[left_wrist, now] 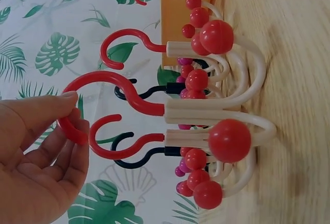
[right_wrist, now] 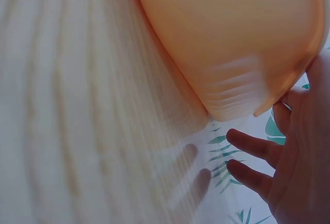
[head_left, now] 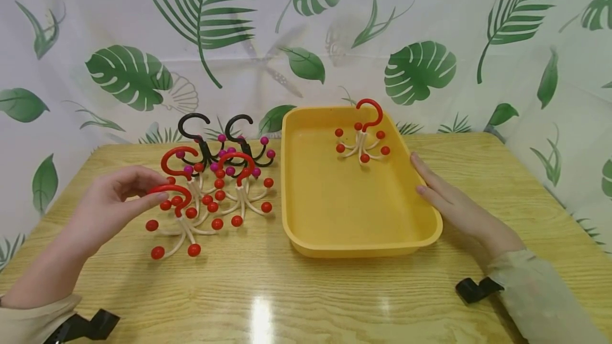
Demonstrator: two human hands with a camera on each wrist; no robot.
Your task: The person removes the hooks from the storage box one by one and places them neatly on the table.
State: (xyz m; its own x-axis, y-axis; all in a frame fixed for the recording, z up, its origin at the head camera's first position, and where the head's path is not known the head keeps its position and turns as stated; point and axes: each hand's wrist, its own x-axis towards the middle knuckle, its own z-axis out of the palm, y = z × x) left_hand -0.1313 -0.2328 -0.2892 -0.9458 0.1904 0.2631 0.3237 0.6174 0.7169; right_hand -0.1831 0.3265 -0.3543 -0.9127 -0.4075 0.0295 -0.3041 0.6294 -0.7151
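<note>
My left hand (head_left: pixel 117 203) pinches the curved red hook of a red-and-white octopus-style hanger (head_left: pixel 184 227) between thumb and fingers. In the left wrist view that hanger (left_wrist: pixel 193 110) is closest, its white arms tipped with red balls and reaching the tabletop. Two more red-and-white hangers (head_left: pixel 243 195) stand right beside it, with two black hangers (head_left: pixel 246 147) with magenta balls behind. My right hand (head_left: pixel 454 206) rests against the right rim of a yellow tray (head_left: pixel 363 247). In the right wrist view its fingers (right_wrist: pixel 252 147) are spread and fairly straight. One red-and-white hanger (head_left: pixel 362 139) stands inside the tray, towards the back.
The wooden table (head_left: pixel 215 291) carries everything. Behind it hangs a white cloth (head_left: pixel 268 41) printed with green leaves. The tray's raised wall stands between the hanger group on the left and my right hand.
</note>
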